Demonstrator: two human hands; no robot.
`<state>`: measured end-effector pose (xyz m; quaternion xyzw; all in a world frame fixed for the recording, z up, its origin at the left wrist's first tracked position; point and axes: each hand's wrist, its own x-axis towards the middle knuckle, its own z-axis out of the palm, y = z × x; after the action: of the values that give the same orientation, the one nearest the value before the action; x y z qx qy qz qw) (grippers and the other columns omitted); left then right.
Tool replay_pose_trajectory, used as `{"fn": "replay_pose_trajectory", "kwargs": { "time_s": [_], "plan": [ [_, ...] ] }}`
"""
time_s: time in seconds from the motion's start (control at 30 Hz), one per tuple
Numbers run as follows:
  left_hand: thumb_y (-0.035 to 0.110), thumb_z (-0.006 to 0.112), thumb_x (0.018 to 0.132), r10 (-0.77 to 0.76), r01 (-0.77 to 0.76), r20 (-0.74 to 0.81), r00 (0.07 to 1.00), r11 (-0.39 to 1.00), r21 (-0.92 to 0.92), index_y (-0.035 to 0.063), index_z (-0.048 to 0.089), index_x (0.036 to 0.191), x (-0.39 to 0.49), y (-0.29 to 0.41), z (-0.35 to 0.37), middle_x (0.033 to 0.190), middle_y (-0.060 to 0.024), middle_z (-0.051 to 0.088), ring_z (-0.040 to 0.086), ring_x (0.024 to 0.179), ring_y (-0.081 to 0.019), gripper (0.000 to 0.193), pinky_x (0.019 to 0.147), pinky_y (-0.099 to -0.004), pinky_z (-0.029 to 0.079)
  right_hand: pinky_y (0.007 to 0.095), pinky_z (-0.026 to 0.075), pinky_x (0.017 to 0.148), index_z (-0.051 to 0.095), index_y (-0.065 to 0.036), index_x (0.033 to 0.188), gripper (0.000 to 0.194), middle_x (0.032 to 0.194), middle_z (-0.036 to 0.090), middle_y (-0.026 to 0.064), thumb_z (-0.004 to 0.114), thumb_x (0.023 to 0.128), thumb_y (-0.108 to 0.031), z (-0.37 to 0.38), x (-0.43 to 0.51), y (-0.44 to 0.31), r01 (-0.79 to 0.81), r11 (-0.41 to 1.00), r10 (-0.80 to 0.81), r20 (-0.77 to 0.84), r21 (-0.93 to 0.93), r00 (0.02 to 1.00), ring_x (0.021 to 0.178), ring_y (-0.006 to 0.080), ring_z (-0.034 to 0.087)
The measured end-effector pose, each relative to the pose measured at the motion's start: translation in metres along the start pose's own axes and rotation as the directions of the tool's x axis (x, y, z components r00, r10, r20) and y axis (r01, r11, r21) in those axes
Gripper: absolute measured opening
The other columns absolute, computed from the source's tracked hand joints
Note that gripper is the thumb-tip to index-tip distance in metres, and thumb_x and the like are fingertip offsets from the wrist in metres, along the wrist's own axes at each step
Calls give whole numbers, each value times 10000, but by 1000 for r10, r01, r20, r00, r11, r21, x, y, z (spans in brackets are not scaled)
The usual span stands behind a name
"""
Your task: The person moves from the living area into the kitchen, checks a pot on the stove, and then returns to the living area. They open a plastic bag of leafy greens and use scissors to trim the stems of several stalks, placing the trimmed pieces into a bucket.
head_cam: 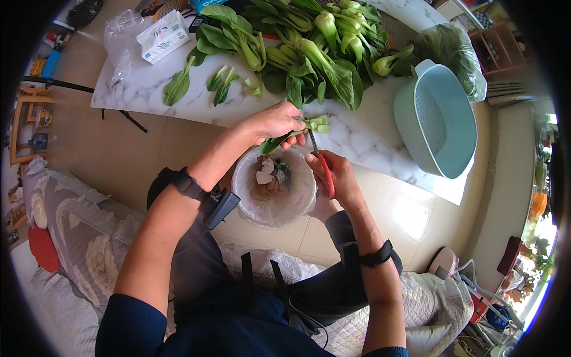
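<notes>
My left hand point(281, 122) grips a small piece of bok choy point(317, 123), its pale cut stem pointing right and a green leaf hanging below my fingers. In my right hand point(339, 174) is a pair of red-handled scissors point(328, 172), with the blades up against the stem. Both hands are over the table's near edge, above a bin point(290, 214) lined with a clear plastic bag. White scraps and dark waste point(272, 176) lie inside it. Beyond my hands, a heap of whole bok choy point(312, 58) covers the back of the table. Loose leaves point(178, 87) and small trimmed pieces point(223, 85) lie left of it.
A light-blue plastic basin point(459, 134) with a perforated base stands at the right on the marble-patterned table point(379, 120). Behind it is a plastic bag of greens point(450, 49). A tissue pack point(165, 38) and a crumpled clear bag point(122, 40) sit at the back left.
</notes>
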<state>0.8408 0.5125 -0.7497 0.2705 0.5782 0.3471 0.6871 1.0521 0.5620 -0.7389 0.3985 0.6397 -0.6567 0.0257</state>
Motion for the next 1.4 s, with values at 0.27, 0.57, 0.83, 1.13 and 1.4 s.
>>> {"fn": "replay_pose_trajectory", "kwargs": {
  "time_s": [0.27, 0.57, 0.83, 1.13, 1.4],
  "plan": [
    [201, 501, 984, 64, -36, -67, 996, 935, 353, 12, 545, 1136, -35, 14, -39, 773, -66, 636, 509, 523, -74, 247, 451, -227, 419, 248, 419, 417, 550, -14, 743, 519, 595, 516, 26, 618, 906, -502, -4, -5, -3, -81, 992, 70, 106, 101, 992, 454, 106, 500],
    [454, 681, 828, 488, 193, -698, 524, 730, 655, -20, 477, 1263, -55, -6, -139, 1163, -293, 600, 572, 1118, -424, 676, 937, -423, 455, 232, 343, 353, 583, 73, 1001, 615, 535, 516, 46, 460, 972, -530, -16, -18, -27, -26, 1000, 25, 74, 15, 997, 400, 119, 508],
    [301, 671, 830, 478, 309, -664, 575, 624, 717, 8, 492, 1286, -41, -20, -110, 1212, -226, 594, 565, 1127, -380, 571, 936, -430, 456, 237, 354, 360, 589, 71, 1012, 588, 540, 519, 41, 483, 973, -506, 5, -9, -43, 41, 999, -43, 111, 20, 993, 414, 116, 504],
    [325, 586, 878, 563, 212, -794, 229, 767, 605, 12, 516, 1102, -71, -23, -191, 1094, -231, 640, 608, 1022, -420, 391, 844, -498, 491, 228, 370, 363, 583, 69, 1015, 564, 587, 520, 29, 505, 970, -488, 17, -1, -53, 66, 998, -66, 153, 8, 986, 420, 99, 497],
    [360, 623, 861, 419, 483, -831, 366, 678, 555, 7, 459, 1171, -69, -49, -197, 1174, -210, 615, 588, 1088, -385, 498, 879, -497, 473, 254, 428, 428, 518, -22, 755, 520, 552, 519, 28, 591, 919, -510, 21, 4, -48, 59, 998, -58, 140, 2, 988, 444, 119, 521]
  ]
}}
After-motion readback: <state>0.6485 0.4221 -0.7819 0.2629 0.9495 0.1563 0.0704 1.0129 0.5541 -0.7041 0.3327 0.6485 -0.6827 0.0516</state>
